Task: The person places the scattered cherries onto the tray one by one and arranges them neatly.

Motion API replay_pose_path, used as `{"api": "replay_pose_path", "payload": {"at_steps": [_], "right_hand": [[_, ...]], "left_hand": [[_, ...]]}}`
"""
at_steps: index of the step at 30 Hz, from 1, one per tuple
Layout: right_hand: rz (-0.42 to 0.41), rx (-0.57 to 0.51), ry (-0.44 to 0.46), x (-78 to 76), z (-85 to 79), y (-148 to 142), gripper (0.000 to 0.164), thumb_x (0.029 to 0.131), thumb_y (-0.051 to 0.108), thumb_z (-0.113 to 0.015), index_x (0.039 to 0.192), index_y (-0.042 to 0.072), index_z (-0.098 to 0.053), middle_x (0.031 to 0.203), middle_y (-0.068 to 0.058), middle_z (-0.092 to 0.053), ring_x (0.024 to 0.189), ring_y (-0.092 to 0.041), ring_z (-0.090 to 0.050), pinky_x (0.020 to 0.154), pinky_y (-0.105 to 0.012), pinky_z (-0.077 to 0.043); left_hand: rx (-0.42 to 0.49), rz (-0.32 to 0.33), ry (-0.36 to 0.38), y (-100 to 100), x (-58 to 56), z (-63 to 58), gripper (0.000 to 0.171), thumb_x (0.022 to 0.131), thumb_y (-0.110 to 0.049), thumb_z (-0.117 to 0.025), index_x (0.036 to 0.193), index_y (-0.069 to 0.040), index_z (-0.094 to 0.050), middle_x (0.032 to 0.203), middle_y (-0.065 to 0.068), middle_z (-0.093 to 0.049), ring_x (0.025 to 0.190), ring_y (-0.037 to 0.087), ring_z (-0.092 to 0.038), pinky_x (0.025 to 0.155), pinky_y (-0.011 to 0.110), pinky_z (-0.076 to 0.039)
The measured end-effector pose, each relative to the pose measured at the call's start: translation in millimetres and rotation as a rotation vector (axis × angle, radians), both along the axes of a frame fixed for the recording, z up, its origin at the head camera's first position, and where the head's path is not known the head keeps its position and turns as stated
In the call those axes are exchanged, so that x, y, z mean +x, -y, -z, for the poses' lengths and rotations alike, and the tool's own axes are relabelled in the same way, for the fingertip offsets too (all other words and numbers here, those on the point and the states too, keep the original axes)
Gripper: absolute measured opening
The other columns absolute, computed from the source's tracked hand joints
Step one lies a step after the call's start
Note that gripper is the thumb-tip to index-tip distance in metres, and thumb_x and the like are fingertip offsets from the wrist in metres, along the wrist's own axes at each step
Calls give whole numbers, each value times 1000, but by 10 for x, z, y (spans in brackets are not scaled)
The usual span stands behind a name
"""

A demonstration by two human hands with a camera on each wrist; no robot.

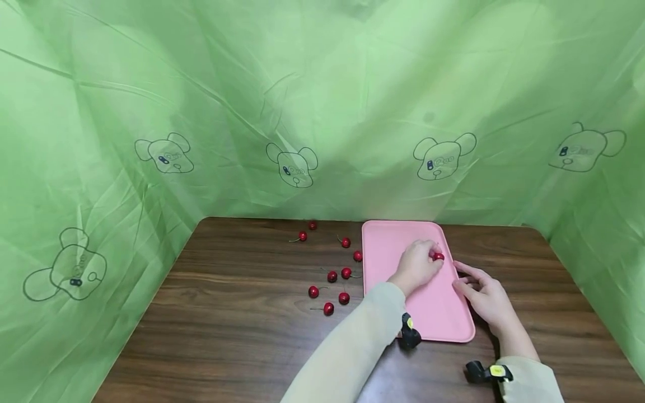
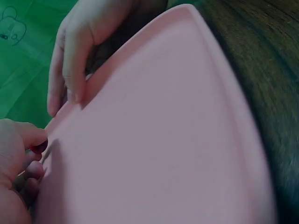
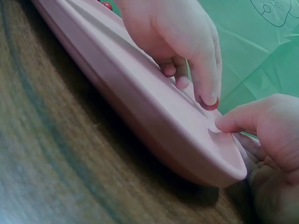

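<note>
Here, left hand (image 1: 417,264) pinching a cherry (image 1: 438,257), right hand (image 1: 482,292) gripping pink tray (image 1: 437,313) sideways-on.

Pink tray (image 1: 385,246), cherries (image 1: 332,276) on wood-grain table (image 1: 237,291)

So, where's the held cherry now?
In the head view, the cherry is right of centre, pinched in the left hand over the pink tray, near the right hand.

Pink tray (image 2: 154,121) with a dark red cherry (image 2: 41,147) at its edge.
The left hand (image 2: 15,163) pinches the partly hidden cherry; the right hand (image 2: 80,49) holds the tray's rim just beyond. Wooden bench (image 2: 266,65) shows at the right, green cloth (image 2: 28,70) at the left.
</note>
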State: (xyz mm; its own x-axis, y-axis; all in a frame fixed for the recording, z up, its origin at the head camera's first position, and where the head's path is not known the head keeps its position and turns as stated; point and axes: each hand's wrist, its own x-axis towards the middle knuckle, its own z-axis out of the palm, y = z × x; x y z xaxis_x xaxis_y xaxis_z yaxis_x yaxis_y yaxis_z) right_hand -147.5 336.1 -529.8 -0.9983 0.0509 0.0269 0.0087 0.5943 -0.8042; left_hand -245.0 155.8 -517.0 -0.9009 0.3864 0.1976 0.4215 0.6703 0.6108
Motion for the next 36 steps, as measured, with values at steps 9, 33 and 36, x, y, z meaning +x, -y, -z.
{"api": "replay_pose_path", "payload": {"at_steps": [9,33,36], "right_hand": [[5,-4,21,10,-34,34,53,107,19,-72,155,2,-58,122,-24,-73,94,-4,-64,74,-22,-55],[1,-45,-14,-13,-34,14,51,106,15,-71,154,1,-60,117,-22,-73,91,-1,-64,75,-20,-54],[0,-40,-14,-18,-34,8,51,106,15,-71,154,2,-60,117,-22,-74,92,-2,-64,75,-21,-54]], "left_hand": [[-12,-8,7,-8,41,30,19,99,-25,-80,118,-20,-81,105,-11,-72,95,-2,-58,86,9,-41],[112,8,105,108,3,-100,40,95,-25,-83,132,-15,-73,117,-2,-72,101,4,-62,92,16,-46],[93,24,111,215,-26,-177,43,95,-27,-83,135,-17,-70,116,-2,-71,102,4,-64,92,18,-48]]}}
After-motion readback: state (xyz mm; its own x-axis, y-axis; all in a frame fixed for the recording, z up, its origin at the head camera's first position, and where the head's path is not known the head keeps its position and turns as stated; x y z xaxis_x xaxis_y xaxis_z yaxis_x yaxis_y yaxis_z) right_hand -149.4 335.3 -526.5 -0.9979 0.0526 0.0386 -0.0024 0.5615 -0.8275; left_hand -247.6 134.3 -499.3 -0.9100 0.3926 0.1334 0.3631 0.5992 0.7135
